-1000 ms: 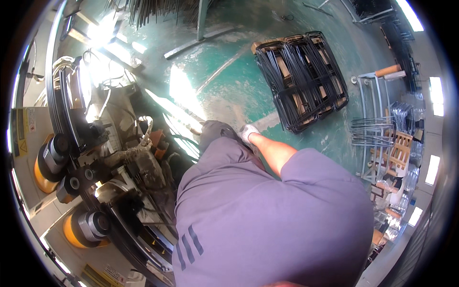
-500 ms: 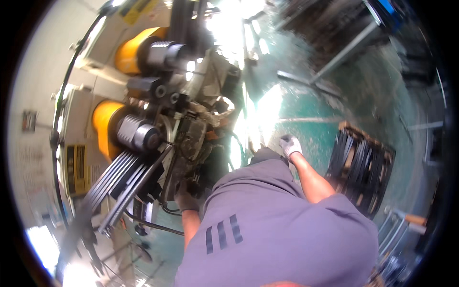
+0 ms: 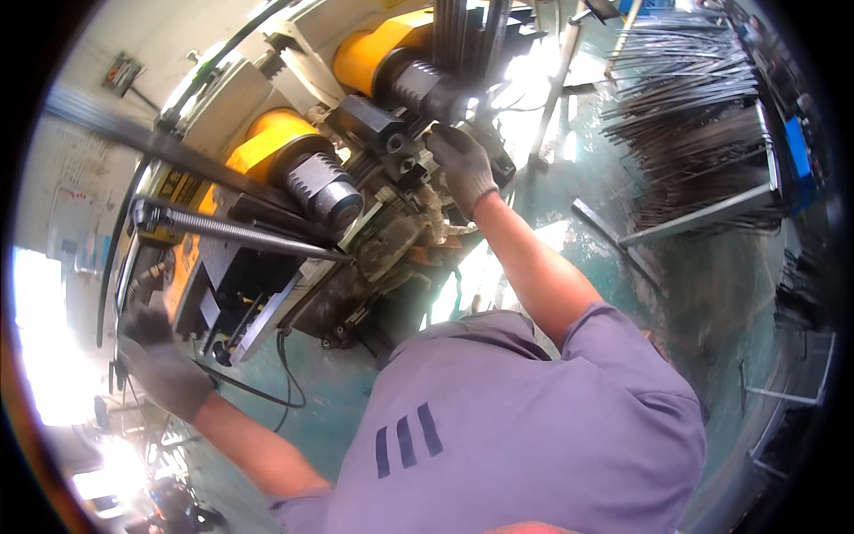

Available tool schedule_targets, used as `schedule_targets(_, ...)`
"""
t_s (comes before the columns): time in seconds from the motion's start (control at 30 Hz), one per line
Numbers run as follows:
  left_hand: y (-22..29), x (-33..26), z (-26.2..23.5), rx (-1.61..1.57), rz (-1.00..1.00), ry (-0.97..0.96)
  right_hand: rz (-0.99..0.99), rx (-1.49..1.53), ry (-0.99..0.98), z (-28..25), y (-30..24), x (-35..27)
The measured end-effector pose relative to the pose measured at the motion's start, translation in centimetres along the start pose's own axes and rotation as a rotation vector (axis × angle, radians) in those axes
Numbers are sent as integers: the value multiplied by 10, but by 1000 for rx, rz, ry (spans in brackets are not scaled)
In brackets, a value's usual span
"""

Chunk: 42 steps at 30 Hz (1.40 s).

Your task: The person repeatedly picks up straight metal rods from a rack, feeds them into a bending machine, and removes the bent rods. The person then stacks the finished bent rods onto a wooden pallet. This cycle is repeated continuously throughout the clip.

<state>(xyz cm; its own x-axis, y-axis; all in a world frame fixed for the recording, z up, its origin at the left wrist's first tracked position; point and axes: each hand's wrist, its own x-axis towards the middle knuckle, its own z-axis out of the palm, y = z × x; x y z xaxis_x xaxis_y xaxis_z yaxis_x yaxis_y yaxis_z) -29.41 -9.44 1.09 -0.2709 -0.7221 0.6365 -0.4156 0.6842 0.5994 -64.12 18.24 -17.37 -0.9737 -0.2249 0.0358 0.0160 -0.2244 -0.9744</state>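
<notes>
My left hand point(image 3: 167, 367), in a grey work glove, is stretched out at the far left beside the machine's lower end. Its fingers look extended and are slightly smeared, with nothing visible in them. A ribbed metal rod point(image 3: 240, 233) slants above it, apart from the hand. My right hand point(image 3: 463, 169), gloved too, reaches up to the machine's dark block with round holes point(image 3: 387, 142). Its fingers are bent together next to the block; what they grip, if anything, is hidden. Near it are a yellow-housed ridged metal roller point(image 3: 418, 87) and a second ridged roller point(image 3: 325, 189).
A long grey bar point(image 3: 178, 147) crosses the upper left, blurred. Many thin metal rods point(image 3: 685, 116) lie on a rack at the upper right. A metal frame leg point(image 3: 703, 218) stands on the green floor point(image 3: 578, 276). A black cable point(image 3: 253, 384) hangs below the machine.
My right hand has risen from beside my body to the machine's block. My left hand has moved outward to the left, away from the machine's lower middle. The view has turned and shifted.
</notes>
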Motion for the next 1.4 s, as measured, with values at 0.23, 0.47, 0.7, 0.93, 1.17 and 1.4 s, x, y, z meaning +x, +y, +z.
schedule_targets(0.23,164,102,38,-342,424,-100,-17,148,-82,16,55,54)
schedule_targets(0.47,262,153,97,416,851,-69,-21,49,-170,25,54,80)
schedule_targets(0.7,272,163,129,1934,1056,151,253,295,-61,41,27,74)
schedule_targets(0.93,275,138,122,1771,1014,211,208,135,-17,42,24,74)
schedule_targets(1.17,286,131,123,1869,1073,179,172,35,-22,41,17,70)
schedule_targets(1.4,268,150,129,1844,1060,228,111,-143,-41,38,22,74)
